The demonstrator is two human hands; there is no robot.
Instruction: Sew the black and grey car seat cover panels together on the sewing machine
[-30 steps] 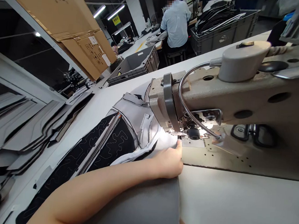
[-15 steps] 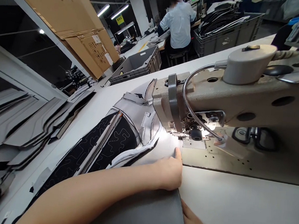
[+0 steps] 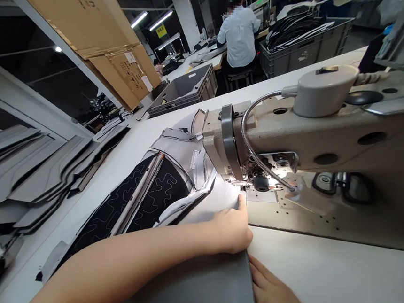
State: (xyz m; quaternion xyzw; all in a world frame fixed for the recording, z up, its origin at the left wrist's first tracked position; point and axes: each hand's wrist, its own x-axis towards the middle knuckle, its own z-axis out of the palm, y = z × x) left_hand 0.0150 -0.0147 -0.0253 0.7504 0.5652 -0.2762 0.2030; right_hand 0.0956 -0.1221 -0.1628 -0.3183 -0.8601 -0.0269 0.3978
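Note:
A grey fabric panel (image 3: 190,282) runs from the front of the table up to the needle area of a sewing machine (image 3: 267,129). My left hand (image 3: 232,227) lies over the panel's right edge, its index finger stretched toward the presser foot and its other fingers curled in at the edge. Lower down, my right hand (image 3: 271,289) holds the same edge from the right, with some fingertips hidden by the panel. Beyond my left forearm, joined black quilted pieces (image 3: 160,185) and light grey pieces (image 3: 177,144) lie on the table.
Stacked grey panels (image 3: 41,165) lie on the left. A cardboard box (image 3: 102,34) stands behind them, near a grey crate (image 3: 193,87). Farther back, a person in a light shirt (image 3: 238,34) sits beside a crate of dark pieces (image 3: 302,52). A flexible metal conduit (image 3: 249,113) curves over the machine head.
My right hand has come farther up along the panel edge and shows more. My left hand stays near the presser foot, its index fingertip slightly closer to it. The view has shifted slightly.

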